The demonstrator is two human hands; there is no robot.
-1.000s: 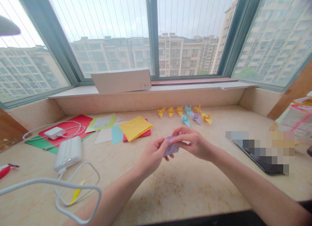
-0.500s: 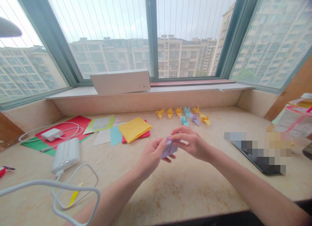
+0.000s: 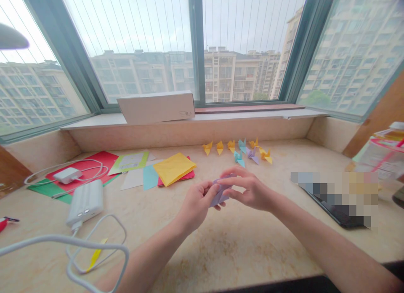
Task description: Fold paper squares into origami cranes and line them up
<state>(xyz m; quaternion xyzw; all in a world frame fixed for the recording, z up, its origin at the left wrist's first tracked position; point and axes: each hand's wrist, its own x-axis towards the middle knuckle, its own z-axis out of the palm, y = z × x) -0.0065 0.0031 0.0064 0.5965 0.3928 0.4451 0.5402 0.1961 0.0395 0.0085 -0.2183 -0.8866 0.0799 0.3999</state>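
Note:
A small folded piece of lilac paper [image 3: 218, 194] is held above the stone counter [image 3: 233, 242] between both hands. My left hand [image 3: 195, 204] pinches its left side with thumb and fingers closed. My right hand [image 3: 249, 190] grips it from the right, fingers curled over the top. Beyond the hands, several small folded paper cranes [image 3: 241, 150] in yellow, blue and lilac stand in a loose row near the back wall.
A stack of coloured paper sheets [image 3: 172, 169] lies to the left, with red and green sheets [image 3: 94, 162] under a white charger [image 3: 67, 174]. A white power bank [image 3: 85, 202] and looping cable [image 3: 94, 251] lie near left. A dark tablet [image 3: 341, 213] is right; a white box [image 3: 156, 107] sits on the sill.
Both hands have kept their hold on the lilac paper and shifted their fingers slightly; the right fingers have closed more over the top. The view has drifted a little.

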